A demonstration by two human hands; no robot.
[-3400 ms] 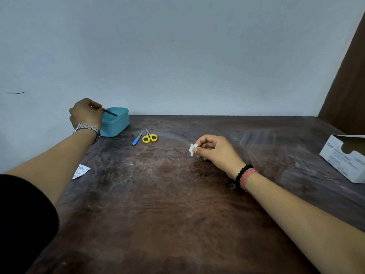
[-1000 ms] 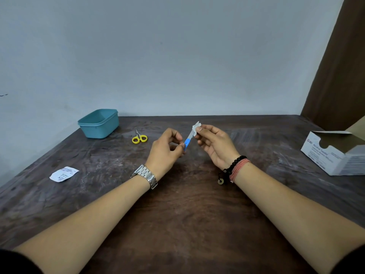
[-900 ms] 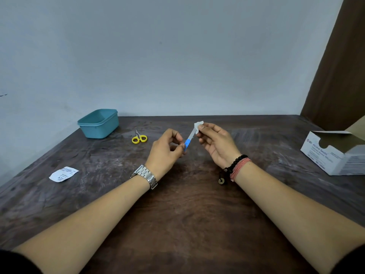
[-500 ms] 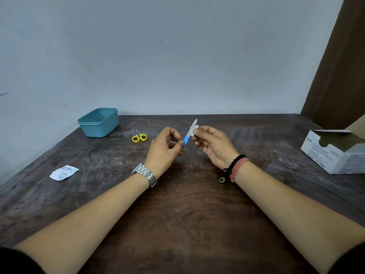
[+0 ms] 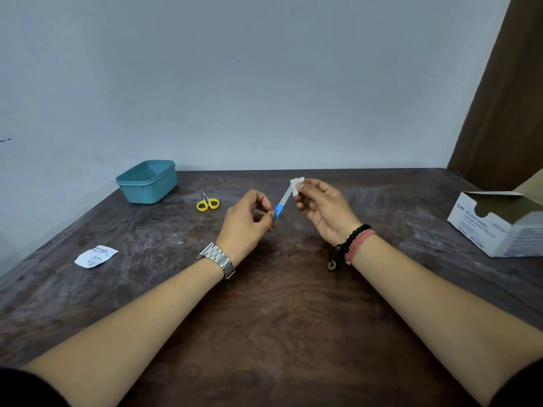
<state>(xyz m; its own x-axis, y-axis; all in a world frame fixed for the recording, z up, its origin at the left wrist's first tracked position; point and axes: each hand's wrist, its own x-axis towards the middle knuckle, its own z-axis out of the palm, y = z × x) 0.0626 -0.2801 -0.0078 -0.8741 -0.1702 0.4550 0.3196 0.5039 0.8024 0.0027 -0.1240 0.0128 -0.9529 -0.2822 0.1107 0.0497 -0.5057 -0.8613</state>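
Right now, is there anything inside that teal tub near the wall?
The teal tub shows only bare inner walls near its rim. Its front wall hides the bottom, so anything lying there cannot be seen.

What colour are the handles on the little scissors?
Bright yellow. The head view shows the scissors plainly.

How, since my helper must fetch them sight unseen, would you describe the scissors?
On the dark wooden table, look to the far left corner, where a teal plastic tub stands. Just right of it lie the small scissors, apart from it; they alone have bright yellow handle loops.
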